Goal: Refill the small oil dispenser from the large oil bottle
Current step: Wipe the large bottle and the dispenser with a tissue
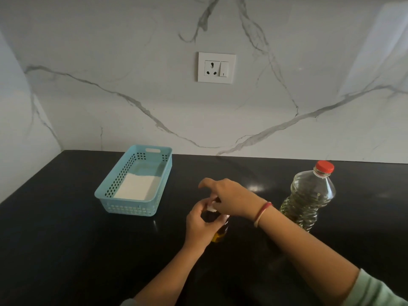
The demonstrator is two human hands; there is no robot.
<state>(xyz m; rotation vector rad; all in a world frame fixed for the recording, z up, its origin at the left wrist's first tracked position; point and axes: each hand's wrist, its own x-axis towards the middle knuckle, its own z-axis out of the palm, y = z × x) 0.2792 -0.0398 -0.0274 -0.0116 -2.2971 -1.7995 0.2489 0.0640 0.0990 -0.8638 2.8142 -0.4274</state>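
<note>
Dispenser: small clear glass oil dispenser [220, 233], yellow oil showing low in its body, stands upright on the glossy black stone countertop [66, 239], front and centre. It is mostly hidden by the two hands.
Left hand: left hand [199, 226] is wrapped round the dispenser's body from the left, fingers curled on it in a firm grasp, thumb up near the neck.
Right hand: right hand [229, 197] comes in from the right over the dispenser's head. Its lower fingers pinch the white top piece [212, 208], and its index finger sticks out to the left, touching nothing.
Top piece: sits on the dispenser's neck, between the left thumb and the right fingers (cap or pump, cannot tell, too much is covered).
Wrist: red and pale bangles [262, 214] on the right wrist, pale green sleeve [379, 292] at the lower right corner.
Large bottle: large ribbed clear plastic oil bottle [309, 195], well filled with yellowish oil, red screw cap [324, 167] on. It stands upright to the right of the dispenser, just behind the right forearm, with no hand on it.
Basket: light blue perforated plastic basket [134, 206] sits left of the hands, well apart, near the wall, with a white folded sheet [136, 186] flat on its floor.
Wall: white grey-veined marble backsplash [110, 62], white socket and switch plate [216, 67] mounted above centre.
</note>
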